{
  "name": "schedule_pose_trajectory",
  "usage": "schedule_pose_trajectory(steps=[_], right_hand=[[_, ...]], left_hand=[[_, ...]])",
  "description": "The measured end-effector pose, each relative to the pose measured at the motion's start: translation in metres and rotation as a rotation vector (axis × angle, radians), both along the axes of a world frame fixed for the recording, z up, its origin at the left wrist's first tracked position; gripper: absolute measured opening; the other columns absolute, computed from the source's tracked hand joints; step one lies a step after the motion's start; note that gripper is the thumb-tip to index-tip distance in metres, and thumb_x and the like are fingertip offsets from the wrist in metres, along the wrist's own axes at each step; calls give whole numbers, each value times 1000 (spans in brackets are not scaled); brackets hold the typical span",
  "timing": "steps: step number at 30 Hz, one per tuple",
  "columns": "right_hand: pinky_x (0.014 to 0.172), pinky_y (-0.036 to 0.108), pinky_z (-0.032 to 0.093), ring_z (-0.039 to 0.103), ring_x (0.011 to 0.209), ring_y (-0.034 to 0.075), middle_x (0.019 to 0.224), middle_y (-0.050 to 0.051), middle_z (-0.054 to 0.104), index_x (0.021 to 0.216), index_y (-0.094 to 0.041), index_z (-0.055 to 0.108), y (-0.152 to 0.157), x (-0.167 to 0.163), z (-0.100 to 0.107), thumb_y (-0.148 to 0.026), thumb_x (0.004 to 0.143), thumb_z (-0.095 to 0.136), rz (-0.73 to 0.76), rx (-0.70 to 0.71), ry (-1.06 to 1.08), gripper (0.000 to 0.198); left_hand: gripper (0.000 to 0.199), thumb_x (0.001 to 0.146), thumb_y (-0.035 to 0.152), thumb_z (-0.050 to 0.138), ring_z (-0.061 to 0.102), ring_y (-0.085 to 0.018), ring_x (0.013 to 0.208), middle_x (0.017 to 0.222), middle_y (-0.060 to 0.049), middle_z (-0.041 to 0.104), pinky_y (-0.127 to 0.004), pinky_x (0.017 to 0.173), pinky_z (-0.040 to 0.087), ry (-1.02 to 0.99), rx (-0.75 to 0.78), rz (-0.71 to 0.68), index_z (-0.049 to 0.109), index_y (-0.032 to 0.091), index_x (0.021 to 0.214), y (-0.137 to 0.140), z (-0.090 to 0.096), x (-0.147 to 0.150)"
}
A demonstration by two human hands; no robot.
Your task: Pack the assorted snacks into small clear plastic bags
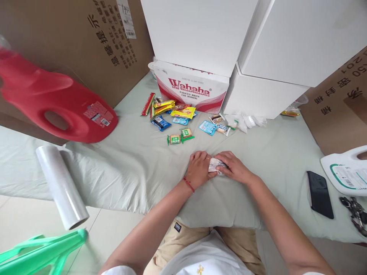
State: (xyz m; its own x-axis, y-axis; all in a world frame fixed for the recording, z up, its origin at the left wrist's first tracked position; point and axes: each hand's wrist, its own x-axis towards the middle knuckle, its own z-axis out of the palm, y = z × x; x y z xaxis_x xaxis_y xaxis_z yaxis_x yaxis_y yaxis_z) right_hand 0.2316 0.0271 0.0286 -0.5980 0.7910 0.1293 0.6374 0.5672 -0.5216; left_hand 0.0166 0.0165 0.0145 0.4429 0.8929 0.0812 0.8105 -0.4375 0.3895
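Observation:
Both hands close around a small bundle wrapped in clear plastic film (pixel 216 165), whitish with darker patches, resting on the green cloth close to my body. What lies inside the film I cannot make out. On its left side, my left hand (pixel 198 166), with a red cord on the wrist, curls its fingers against it. From the right, my right hand (pixel 232 166) grips it with the thumb over the near side. Just beyond the hands lie two green-wrapped biscuits (pixel 180 137) and a light blue packet (pixel 208 127).
Farther back are yellow snack packets (pixel 185 112), crumpled clear plastic (pixel 248 120) and a Wahaha carton (pixel 190 86). At left stand a red jug (pixel 57 103) and a film roll (pixel 62 187) overhanging the edge. A phone (pixel 320 194), keys (pixel 355 214) and white bottle (pixel 346 172) lie right.

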Motion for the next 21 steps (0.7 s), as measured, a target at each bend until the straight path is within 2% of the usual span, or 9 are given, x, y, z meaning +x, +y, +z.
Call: schedule_pose_trajectory(steps=[2, 6, 10, 12, 15, 17, 19, 21], right_hand=[[108, 50, 49, 54, 128, 29, 139, 14, 61, 138, -22, 63, 3, -1, 7, -50, 101, 55, 22, 5, -30, 47], [110, 49, 47, 52, 132, 30, 148, 15, 55, 148, -21, 52, 7, 0, 8, -52, 96, 64, 90, -60, -57, 62], [105, 47, 48, 55, 124, 29, 142, 13, 59, 146, -22, 53, 5, -3, 10, -44, 93, 70, 96, -94, -82, 60], [100, 44, 50, 57, 116, 29, 132, 13, 64, 139, -20, 59, 1, -8, 14, -40, 90, 73, 63, -96, -119, 55], [91, 42, 52, 58, 105, 28, 114, 12, 67, 128, -18, 65, -15, -9, 20, -37, 86, 74, -52, -82, -171, 46], [90, 41, 52, 59, 105, 28, 113, 11, 67, 128, -19, 64, -35, 4, 19, -39, 88, 71, -165, -77, -138, 45], [93, 41, 52, 59, 110, 28, 119, 10, 67, 134, -23, 60, -64, 30, 14, -44, 93, 66, -300, -79, -82, 47], [97, 44, 52, 59, 114, 29, 127, 11, 66, 138, -25, 57, -96, 66, 8, -49, 94, 62, -443, -70, -84, 50]], left_hand=[[51, 82, 50, 78, 50, -34, 117, 118, -12, 62, -48, 98, 39, -1, -18, -11, 63, 18, 118, 2, 1, 0], [56, 81, 53, 77, 51, -34, 117, 118, -13, 61, -48, 100, 40, -28, -36, -17, 63, 16, 121, 4, 2, -2], [56, 79, 54, 78, 52, -33, 115, 115, -12, 60, -50, 102, 42, -67, -56, -63, 64, 17, 119, 6, 2, -7], [60, 74, 51, 82, 51, -35, 121, 119, -13, 59, -53, 109, 39, -113, -60, -137, 63, 18, 121, 9, 1, -12], [77, 71, 46, 85, 42, -36, 140, 138, -16, 52, -54, 121, 31, -330, -78, -234, 54, 18, 135, 13, -5, -23], [78, 81, 46, 77, 40, -32, 145, 148, -18, 45, -50, 122, 34, -538, -102, -188, 44, 18, 146, 15, -9, -31], [70, 90, 45, 68, 45, -30, 141, 148, -18, 44, -47, 118, 41, -671, -136, -124, 40, 19, 149, 17, -12, -36], [65, 92, 46, 65, 48, -30, 137, 144, -17, 47, -48, 115, 44, -688, -148, -118, 43, 20, 147, 17, -14, -38]])
